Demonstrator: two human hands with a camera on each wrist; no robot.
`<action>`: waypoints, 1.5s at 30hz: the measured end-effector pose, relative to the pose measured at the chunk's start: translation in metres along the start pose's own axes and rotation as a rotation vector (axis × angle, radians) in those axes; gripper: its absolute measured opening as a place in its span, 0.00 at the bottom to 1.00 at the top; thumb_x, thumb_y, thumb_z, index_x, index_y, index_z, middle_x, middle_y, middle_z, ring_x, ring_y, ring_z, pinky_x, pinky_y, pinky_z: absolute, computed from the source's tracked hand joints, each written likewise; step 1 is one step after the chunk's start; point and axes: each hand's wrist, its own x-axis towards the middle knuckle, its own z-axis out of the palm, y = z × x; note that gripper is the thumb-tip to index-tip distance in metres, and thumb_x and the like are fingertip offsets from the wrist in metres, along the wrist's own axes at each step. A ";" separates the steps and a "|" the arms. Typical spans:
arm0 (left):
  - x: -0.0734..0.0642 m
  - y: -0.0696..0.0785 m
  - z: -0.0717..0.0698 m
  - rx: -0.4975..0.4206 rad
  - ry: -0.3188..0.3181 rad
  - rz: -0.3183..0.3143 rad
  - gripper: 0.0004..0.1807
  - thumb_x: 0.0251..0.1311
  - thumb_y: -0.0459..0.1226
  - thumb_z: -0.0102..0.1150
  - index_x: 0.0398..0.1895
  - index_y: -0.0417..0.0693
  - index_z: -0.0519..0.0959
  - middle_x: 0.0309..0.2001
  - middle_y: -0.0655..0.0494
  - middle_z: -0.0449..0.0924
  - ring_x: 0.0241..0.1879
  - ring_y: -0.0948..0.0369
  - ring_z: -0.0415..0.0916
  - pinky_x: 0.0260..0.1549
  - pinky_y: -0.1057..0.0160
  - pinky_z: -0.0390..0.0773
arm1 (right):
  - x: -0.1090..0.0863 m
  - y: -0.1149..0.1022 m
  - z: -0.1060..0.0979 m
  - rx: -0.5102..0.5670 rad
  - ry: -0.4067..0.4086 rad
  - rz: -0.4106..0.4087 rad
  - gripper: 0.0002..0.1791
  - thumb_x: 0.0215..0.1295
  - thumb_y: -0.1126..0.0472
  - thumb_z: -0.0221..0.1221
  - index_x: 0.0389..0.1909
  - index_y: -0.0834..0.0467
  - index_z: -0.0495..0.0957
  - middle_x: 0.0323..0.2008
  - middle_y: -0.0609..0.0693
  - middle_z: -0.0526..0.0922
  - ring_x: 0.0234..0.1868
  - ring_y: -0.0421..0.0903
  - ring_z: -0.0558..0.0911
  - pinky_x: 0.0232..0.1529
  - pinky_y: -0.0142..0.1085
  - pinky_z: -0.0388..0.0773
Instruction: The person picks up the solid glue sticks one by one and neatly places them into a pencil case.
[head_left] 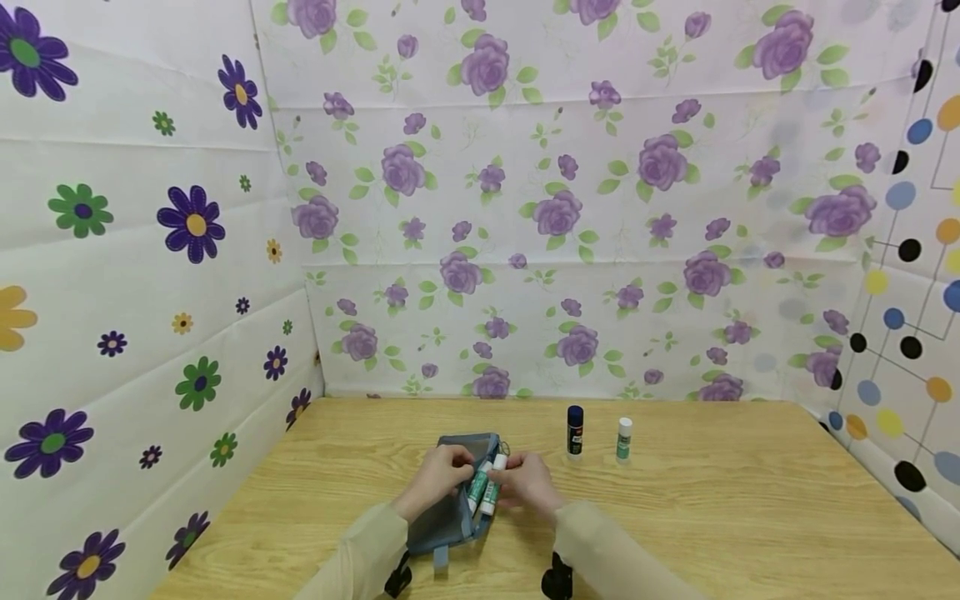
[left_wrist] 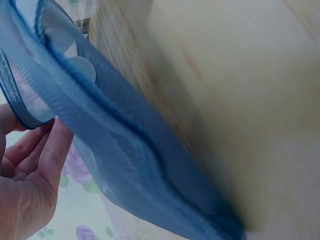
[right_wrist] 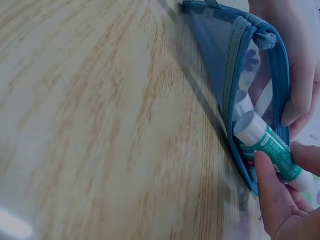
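Observation:
A blue mesh zip pouch [head_left: 431,529] lies on the table with its zip open, seen from the side in the left wrist view. My left hand [head_left: 437,479] pinches the edge of the opening between thumb and fingers. In my right hand [head_left: 528,482], a green-and-white glue stick [right_wrist: 275,152] is pinched by thumb and fingertips, slanting across the pouch's mouth. Behind it, a second glue stick [right_wrist: 243,102] with a white cap sits inside the pouch, partly covered by the held one.
Beyond my right hand, a dark blue glue stick [head_left: 575,433] stands upright on the wooden table [head_left: 712,500]. To its right stands a smaller green-and-white glue stick [head_left: 624,442]. Flowered cloth [head_left: 517,325] hangs along the table's back edge, with patterned cloth at both sides.

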 end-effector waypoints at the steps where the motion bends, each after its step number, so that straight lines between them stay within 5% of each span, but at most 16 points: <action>1: 0.000 0.000 0.000 -0.001 0.000 0.001 0.08 0.58 0.29 0.52 0.39 0.35 0.78 0.30 0.54 0.75 0.22 0.60 0.72 0.18 0.62 0.75 | 0.000 0.001 0.000 -0.003 -0.001 -0.003 0.15 0.55 0.67 0.62 0.38 0.70 0.68 0.32 0.58 0.74 0.27 0.50 0.79 0.28 0.44 0.78; 24: 0.002 0.007 -0.003 0.005 0.011 0.015 0.08 0.58 0.28 0.51 0.38 0.35 0.78 0.29 0.54 0.75 0.23 0.60 0.73 0.17 0.63 0.75 | 0.008 -0.002 -0.001 -0.114 0.014 0.009 0.10 0.55 0.66 0.62 0.25 0.64 0.69 0.23 0.58 0.77 0.20 0.48 0.77 0.22 0.41 0.78; 45: -0.002 0.009 -0.006 0.014 0.007 0.034 0.07 0.57 0.28 0.52 0.37 0.34 0.78 0.29 0.54 0.75 0.23 0.61 0.73 0.17 0.63 0.75 | 0.013 0.000 0.002 -0.162 -0.008 0.036 0.08 0.54 0.66 0.63 0.26 0.66 0.73 0.21 0.58 0.77 0.18 0.45 0.76 0.23 0.39 0.78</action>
